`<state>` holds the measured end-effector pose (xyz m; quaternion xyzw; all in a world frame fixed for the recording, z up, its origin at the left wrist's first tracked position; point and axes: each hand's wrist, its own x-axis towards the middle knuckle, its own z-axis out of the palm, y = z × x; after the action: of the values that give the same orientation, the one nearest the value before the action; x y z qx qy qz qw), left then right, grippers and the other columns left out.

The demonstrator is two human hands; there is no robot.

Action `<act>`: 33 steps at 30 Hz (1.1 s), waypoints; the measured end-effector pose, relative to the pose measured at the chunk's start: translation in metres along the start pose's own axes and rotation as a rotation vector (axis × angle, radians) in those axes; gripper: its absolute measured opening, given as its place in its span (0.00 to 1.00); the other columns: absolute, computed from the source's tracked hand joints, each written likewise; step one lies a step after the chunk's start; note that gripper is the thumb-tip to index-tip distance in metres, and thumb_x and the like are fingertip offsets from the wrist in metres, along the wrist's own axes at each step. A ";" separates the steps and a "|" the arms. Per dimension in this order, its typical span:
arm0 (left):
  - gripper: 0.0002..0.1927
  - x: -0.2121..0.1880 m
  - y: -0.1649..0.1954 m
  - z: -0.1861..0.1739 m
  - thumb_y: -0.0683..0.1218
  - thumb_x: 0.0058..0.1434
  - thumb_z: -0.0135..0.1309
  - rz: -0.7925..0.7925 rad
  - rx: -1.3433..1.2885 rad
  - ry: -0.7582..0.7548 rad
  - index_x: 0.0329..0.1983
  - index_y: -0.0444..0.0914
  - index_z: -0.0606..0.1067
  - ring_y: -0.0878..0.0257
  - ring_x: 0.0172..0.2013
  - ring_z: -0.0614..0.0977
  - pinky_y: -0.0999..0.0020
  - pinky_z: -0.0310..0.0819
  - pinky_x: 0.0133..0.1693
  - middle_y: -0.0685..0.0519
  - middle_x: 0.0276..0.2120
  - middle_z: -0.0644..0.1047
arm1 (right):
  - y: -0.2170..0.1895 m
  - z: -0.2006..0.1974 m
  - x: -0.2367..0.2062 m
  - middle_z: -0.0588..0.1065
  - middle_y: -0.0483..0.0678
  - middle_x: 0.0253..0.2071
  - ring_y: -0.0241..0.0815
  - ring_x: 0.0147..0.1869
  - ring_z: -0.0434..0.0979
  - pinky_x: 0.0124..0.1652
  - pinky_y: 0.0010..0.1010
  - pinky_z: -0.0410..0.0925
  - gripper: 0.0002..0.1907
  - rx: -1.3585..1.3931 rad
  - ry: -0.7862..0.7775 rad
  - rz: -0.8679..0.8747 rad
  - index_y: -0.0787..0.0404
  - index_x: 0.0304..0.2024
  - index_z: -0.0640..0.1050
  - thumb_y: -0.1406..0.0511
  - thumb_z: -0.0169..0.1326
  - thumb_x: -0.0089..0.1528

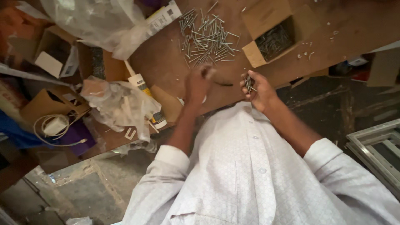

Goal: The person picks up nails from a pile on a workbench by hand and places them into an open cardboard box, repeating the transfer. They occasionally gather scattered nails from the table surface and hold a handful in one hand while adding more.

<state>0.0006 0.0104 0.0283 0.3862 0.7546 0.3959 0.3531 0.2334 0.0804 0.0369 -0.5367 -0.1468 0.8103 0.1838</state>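
Several thin metal screws (248,83) bunched in right hand (259,89); left hand (199,83) blurred.

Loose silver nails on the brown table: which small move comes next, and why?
Probably the left hand reaches forward into the heap of loose silver nails for more: it sits blurred just short of it, while the right hand grips a small bundle of nails.

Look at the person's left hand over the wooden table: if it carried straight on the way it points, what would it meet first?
Most likely the loose pile of nails spread on the table. The left hand is blurred and points up the picture toward it, with only bare wood between, though its height above the table is unclear.
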 end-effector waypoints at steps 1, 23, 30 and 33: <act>0.14 0.009 -0.006 -0.012 0.46 0.61 0.60 -0.021 0.087 0.075 0.50 0.38 0.81 0.54 0.39 0.85 0.62 0.78 0.43 0.46 0.40 0.83 | 0.001 0.001 0.000 0.77 0.43 0.32 0.36 0.30 0.73 0.28 0.27 0.65 0.14 -0.028 -0.001 -0.002 0.56 0.45 0.77 0.54 0.50 0.70; 0.08 0.101 0.004 -0.027 0.44 0.63 0.56 0.289 0.740 0.003 0.45 0.40 0.80 0.45 0.49 0.78 0.49 0.71 0.50 0.45 0.50 0.75 | 0.007 -0.007 -0.032 0.75 0.46 0.32 0.37 0.29 0.72 0.28 0.28 0.65 0.12 -0.017 0.046 -0.049 0.57 0.44 0.76 0.57 0.50 0.69; 0.09 0.078 -0.005 -0.024 0.46 0.64 0.62 0.069 -0.171 -0.031 0.43 0.36 0.80 0.66 0.36 0.82 0.68 0.77 0.41 0.55 0.35 0.83 | -0.013 0.017 -0.033 0.79 0.51 0.39 0.45 0.42 0.80 0.44 0.38 0.75 0.17 0.051 -0.112 -0.034 0.58 0.47 0.75 0.53 0.45 0.70; 0.12 0.044 0.007 -0.016 0.45 0.63 0.63 -0.054 -0.568 -0.212 0.46 0.33 0.80 0.70 0.35 0.81 0.75 0.74 0.36 0.56 0.36 0.82 | -0.027 0.040 -0.031 0.79 0.52 0.43 0.46 0.48 0.81 0.49 0.38 0.75 0.20 0.101 -0.160 -0.072 0.60 0.51 0.75 0.52 0.42 0.71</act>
<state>-0.0301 0.0460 0.0316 0.2910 0.5825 0.5392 0.5341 0.2117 0.0886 0.0887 -0.4545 -0.1392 0.8500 0.2272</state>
